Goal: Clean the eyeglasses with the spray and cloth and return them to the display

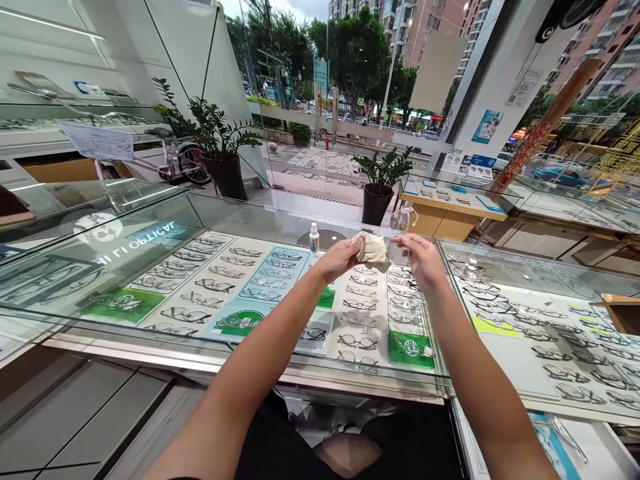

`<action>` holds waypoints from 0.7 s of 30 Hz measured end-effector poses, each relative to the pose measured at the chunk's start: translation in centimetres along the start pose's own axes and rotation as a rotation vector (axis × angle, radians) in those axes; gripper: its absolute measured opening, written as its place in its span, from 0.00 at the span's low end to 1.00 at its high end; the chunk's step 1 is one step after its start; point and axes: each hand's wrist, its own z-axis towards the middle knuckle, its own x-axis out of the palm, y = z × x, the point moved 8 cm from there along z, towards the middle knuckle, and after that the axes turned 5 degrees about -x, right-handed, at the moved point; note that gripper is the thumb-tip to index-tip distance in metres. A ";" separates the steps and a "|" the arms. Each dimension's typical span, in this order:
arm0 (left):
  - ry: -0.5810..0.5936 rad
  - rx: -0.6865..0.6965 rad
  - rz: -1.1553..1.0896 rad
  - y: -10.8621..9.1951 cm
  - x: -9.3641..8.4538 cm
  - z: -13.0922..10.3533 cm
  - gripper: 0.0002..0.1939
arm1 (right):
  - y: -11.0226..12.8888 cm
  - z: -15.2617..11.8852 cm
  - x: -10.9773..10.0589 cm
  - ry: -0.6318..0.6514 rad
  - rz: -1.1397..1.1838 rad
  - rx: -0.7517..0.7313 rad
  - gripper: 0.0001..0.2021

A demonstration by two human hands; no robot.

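Note:
A crumpled cream cloth (374,251) is pinched in my left hand (341,259), above the glass display case. Just right of the cloth, my right hand (419,255) has its fingers closed on a pair of clear glasses (399,252), whose lens area lies against or very near the cloth's right edge. Part of the glasses is hard to make out against the case behind. On the glass top, left of and beyond my left hand, stands a small white spray bottle (314,238).
Rows of eyeglasses (215,285) lie under the glass of the case (170,340). A second case (530,393) adjoins on the right. Beyond are two potted plants (377,200), a wooden display table (445,217) and a bicycle (173,160) by the window.

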 end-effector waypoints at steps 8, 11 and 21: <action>0.053 -0.041 0.143 1.0 1.7 -0.4 0.29 | -5.3 -0.9 4.9 -0.009 0.442 0.257 0.15; -0.001 -0.036 0.149 1.7 2.0 -0.4 0.29 | -6.4 -1.3 5.0 -0.024 0.521 0.258 0.15; -0.058 -0.047 0.052 3.3 2.6 -0.2 0.29 | -8.2 -2.0 4.4 -0.051 0.483 0.250 0.15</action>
